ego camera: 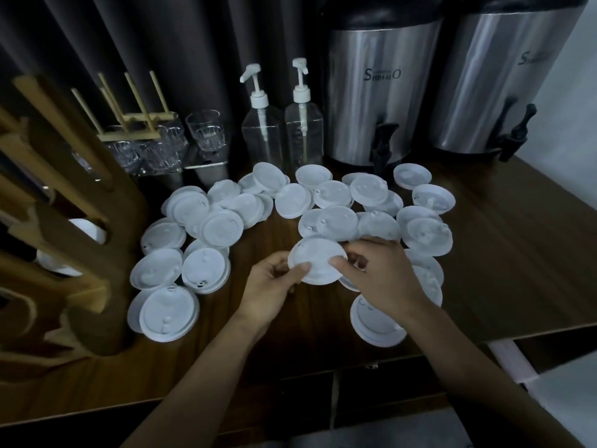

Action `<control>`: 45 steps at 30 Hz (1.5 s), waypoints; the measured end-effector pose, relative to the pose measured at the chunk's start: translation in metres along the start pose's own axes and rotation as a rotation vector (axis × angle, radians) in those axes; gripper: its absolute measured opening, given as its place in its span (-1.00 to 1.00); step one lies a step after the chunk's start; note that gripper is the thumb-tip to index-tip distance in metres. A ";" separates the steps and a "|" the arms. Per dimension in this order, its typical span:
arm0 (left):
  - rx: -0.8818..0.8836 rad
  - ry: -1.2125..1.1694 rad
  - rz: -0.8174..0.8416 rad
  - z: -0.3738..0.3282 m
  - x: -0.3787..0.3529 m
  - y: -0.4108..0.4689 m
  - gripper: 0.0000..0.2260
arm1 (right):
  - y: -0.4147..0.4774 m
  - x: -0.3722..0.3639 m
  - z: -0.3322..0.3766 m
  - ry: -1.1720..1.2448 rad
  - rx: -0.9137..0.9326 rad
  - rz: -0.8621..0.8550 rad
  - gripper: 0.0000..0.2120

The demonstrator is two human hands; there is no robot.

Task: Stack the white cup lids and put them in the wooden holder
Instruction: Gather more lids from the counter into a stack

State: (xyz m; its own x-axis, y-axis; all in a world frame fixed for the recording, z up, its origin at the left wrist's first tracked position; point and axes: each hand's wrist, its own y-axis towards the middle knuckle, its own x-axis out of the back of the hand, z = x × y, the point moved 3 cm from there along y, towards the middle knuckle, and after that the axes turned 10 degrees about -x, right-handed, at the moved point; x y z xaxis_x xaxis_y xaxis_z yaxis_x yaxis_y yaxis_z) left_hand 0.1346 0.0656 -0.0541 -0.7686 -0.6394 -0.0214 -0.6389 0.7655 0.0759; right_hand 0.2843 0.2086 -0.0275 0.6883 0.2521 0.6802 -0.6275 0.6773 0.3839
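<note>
Several white cup lids (223, 227) lie scattered and overlapping across the dark wooden counter (504, 253). Both hands hold one white lid (318, 258) just above the counter's middle. My left hand (274, 286) pinches its left edge, thumb on top. My right hand (378, 273) grips its right edge, thumb on top, and covers part of more lids beneath it. The tall wooden holder (74, 240) stands at the left edge, with a few white lids (89, 229) showing through its slots.
Two steel drink dispensers (381, 88) with black taps stand at the back right. Two clear pump bottles (261, 124) and a rack of glasses (155, 140) line the back. The counter's front edge runs just below my forearms.
</note>
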 end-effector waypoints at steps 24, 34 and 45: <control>-0.025 0.044 -0.024 0.019 -0.040 -0.007 -0.91 | -0.064 0.074 -0.060 -0.137 -0.280 0.141 -0.11; -0.048 -0.054 -0.101 0.016 -0.034 -0.010 -0.79 | -0.052 0.057 -0.033 0.270 -0.195 0.048 -0.07; -0.081 -0.166 -0.050 0.009 -0.031 -0.014 -0.67 | -0.040 0.012 -0.003 0.384 -0.006 0.001 -0.27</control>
State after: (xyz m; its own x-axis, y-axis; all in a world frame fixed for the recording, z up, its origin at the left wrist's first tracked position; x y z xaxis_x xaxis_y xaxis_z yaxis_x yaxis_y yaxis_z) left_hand 0.1671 0.0758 -0.0633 -0.7349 -0.6508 -0.1907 -0.6771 0.7203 0.1508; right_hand 0.3185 0.1864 -0.0366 0.7744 0.4926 0.3971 -0.6272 0.6807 0.3786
